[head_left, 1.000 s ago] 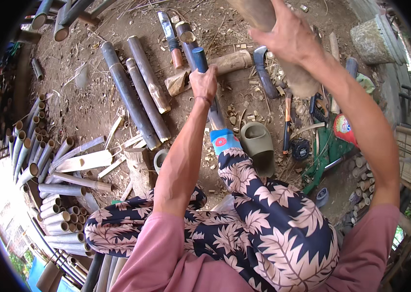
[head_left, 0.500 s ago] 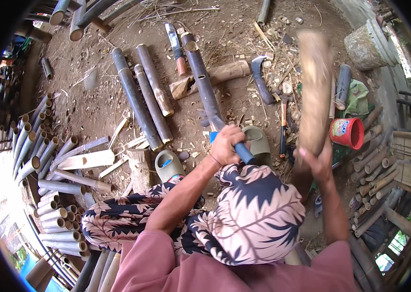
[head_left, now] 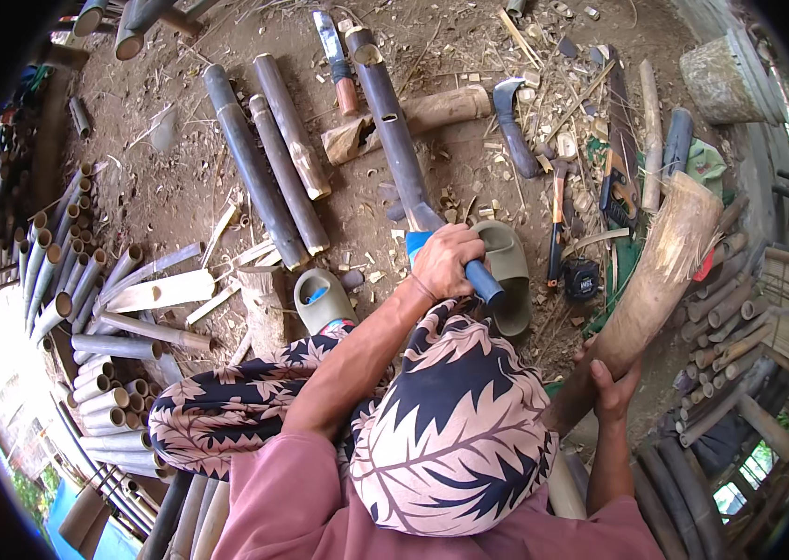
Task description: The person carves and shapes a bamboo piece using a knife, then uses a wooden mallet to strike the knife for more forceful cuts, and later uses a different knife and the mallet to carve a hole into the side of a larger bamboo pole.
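My left hand (head_left: 450,261) is closed round a blue-handled tool (head_left: 485,283); the handle's end sticks out on the right of the fist, and the blade is not visible. A blue part of it meets the near end of a dark bamboo pole (head_left: 396,140), which has a cut hole and lies across a short log (head_left: 446,112). On the right, my right hand (head_left: 614,385) grips the lower part of a thick wooden club (head_left: 661,261). The club tilts up and away to the right, its frayed head apart from the tool. My green clog (head_left: 507,266) is beside the handle.
Several bamboo poles (head_left: 259,177) lie left of the work, near a knife (head_left: 336,61). A sickle-shaped blade (head_left: 513,126), hammer (head_left: 557,219), handsaw (head_left: 614,187) and tape measure (head_left: 583,280) lie right. Cut bamboo stacks (head_left: 114,401) flank both sides; a bucket (head_left: 731,84) stands far right.
The club has swung from nearly upright to a rightward tilt, lower and nearer to me, now covering most of the red tub. My left hand stays on the blue-handled tool.
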Available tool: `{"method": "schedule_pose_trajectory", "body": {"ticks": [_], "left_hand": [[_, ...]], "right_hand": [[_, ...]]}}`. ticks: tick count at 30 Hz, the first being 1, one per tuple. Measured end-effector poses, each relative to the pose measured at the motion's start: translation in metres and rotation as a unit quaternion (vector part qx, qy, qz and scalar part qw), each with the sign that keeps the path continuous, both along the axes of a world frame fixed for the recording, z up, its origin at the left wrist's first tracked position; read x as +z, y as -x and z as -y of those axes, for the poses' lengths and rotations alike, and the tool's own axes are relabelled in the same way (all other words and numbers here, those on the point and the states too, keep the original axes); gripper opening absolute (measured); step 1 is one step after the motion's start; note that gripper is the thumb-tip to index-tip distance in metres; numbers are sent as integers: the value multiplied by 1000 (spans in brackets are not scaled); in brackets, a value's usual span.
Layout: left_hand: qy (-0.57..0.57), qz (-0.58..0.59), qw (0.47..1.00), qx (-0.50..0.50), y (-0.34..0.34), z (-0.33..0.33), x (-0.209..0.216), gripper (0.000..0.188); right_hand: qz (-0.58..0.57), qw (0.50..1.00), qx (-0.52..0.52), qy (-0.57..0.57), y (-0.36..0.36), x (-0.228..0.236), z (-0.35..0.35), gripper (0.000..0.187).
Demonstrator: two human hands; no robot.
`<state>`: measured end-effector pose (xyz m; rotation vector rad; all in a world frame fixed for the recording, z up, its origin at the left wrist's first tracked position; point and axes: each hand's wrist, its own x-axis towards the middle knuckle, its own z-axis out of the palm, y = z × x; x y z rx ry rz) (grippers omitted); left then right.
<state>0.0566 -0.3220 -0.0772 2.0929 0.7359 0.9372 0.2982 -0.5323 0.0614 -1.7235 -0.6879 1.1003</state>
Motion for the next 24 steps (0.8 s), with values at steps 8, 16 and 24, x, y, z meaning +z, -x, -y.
{"method": "schedule_pose_trajectory", "body": {"ticks": [8,16,24], "left_hand": [[12,-8,1000,-28,2,-5,-2,19],[20,-13,999,-36,2,-8,-2,18],[14,-21,1000,-19,1,-14,-2,17]], "right_hand": [[-8,1000,-1,8,12,2,-4,70],[-34,999,12,19,13,2,-1,68],[-53,987,-11,-152,40,5,-6,76]]}}
